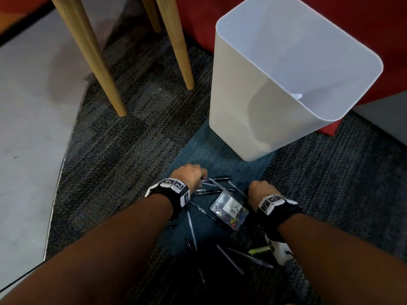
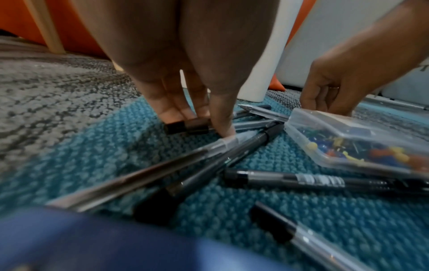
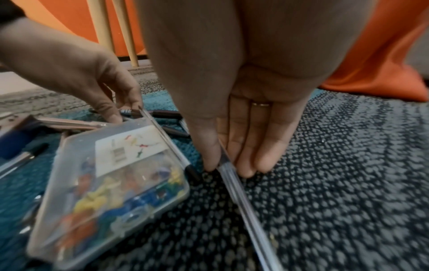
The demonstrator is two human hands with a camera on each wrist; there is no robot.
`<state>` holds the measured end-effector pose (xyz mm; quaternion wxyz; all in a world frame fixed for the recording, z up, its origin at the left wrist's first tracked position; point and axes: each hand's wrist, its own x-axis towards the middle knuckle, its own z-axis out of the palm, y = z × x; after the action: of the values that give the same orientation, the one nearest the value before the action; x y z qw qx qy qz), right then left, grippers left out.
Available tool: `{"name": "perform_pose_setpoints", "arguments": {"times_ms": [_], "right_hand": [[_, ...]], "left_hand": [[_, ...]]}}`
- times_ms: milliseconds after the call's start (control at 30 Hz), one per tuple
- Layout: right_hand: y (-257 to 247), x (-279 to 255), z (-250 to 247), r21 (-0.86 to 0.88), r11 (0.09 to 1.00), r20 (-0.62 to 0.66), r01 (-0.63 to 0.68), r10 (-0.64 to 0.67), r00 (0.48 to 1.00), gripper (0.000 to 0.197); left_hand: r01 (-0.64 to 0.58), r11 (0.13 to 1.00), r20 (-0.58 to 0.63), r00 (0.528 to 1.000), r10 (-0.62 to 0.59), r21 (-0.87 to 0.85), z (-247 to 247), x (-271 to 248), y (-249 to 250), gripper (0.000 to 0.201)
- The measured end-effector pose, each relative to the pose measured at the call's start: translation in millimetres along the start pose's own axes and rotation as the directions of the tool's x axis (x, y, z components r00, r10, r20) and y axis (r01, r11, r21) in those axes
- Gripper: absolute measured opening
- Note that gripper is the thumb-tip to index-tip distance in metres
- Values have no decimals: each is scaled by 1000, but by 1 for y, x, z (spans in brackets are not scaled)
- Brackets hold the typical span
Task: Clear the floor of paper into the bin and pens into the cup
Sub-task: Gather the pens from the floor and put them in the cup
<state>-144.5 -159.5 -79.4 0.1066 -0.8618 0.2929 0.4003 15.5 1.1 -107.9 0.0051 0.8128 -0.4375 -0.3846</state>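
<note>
Left hand (image 1: 189, 175) pinches a dark pen (image 2: 185, 126); right hand (image 1: 257, 190) apparently pinches a clear pen (image 3: 234, 183) beside the pin box (image 1: 229, 210).

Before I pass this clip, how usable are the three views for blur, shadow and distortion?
Head view: wide-angle bend on the bin, and the lower pens lie in dark shadow. Left wrist view: sharp at the left hand fingertips, but the nearest pens and a blue shape at bottom are out of focus. Right wrist view: the pin box and carpet smear, while the right hand pinching a pen stays readable.
</note>
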Motion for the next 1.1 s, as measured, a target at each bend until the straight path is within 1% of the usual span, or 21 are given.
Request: {"name": "perform_pose_setpoints", "arguments": {"times_ms": [233,500,667,767,800,867,933,1000,1033,1100], "right_hand": [[-7,9,0,59,998,-35,-9,12,999,22],[-18,13,-5,101,994,-113,38,-26,993,17],[-25,11,-5,120,992,-120,42,-27,992,25],[-35,6,-10,169,978,-240,121,-78,968,37],[-41,4,-14,234,959,-280,159,-90,956,40],[-57,-2,-26,396,888,-330,233,-99,939,44],[-75,-8,-44,495,814,-396,305,-102,913,42],[-93,-17,-68,557,726,-485,402,-109,868,31],[-102,-24,-81,576,675,-529,461,-122,840,28],[-118,-37,-107,577,578,-617,577,-154,772,23]], "left_hand": [[-24,995,-18,1000,26,100,-4,-5,0,31],[36,997,-18,999,-35,71,-5,-10,-18,26],[71,997,-30,997,-70,33,-5,-16,-21,28],[121,991,-38,992,-123,-48,-13,-23,-26,30],[139,986,-47,989,-143,-90,-19,-27,-28,31],[166,968,-81,980,-184,-187,-33,-35,-31,32],[171,947,-117,971,-209,-273,-51,-43,-34,29],[134,932,-178,963,-203,-337,-75,-54,-35,22],[99,934,-229,955,-186,-344,-88,-61,-34,21],[13,951,-355,926,-128,-308,-117,-76,-30,22]]}}
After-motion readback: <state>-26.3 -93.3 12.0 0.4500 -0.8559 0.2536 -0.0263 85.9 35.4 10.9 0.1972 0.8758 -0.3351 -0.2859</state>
